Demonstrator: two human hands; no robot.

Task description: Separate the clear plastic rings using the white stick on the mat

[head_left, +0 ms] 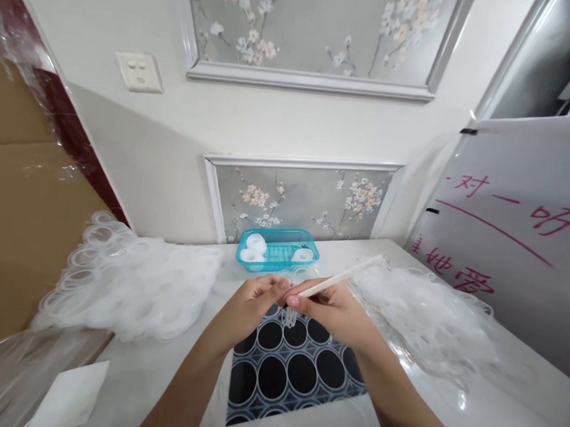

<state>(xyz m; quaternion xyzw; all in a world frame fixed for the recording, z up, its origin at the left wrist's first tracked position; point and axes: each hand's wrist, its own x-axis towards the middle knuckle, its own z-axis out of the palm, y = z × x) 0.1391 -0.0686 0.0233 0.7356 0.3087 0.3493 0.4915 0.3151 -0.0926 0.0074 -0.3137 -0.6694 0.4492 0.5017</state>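
Note:
My left hand (257, 297) is closed, its thumb and fingers pinching a small translucent plastic piece (290, 317) that hangs down between the hands; its exact kind is hard to make out. My right hand (330, 307) is closed around a slim white stick (343, 276), which slants up to the right from the thumb. The fingertips of both hands meet around the plastic piece. Below them lies a dark mat (301, 373) patterned with black circles. Just beyond the hands stands a turquoise plastic basket (277, 266) with several white rounded items (256, 244) in it.
A heap of translucent plastic rings and sheets (144, 283) lies on the left. Another translucent pile (432, 308) is on the right. A cardboard box (25, 196) borders the left side, a whiteboard (513, 186) the right, and a wall (289, 125) the back.

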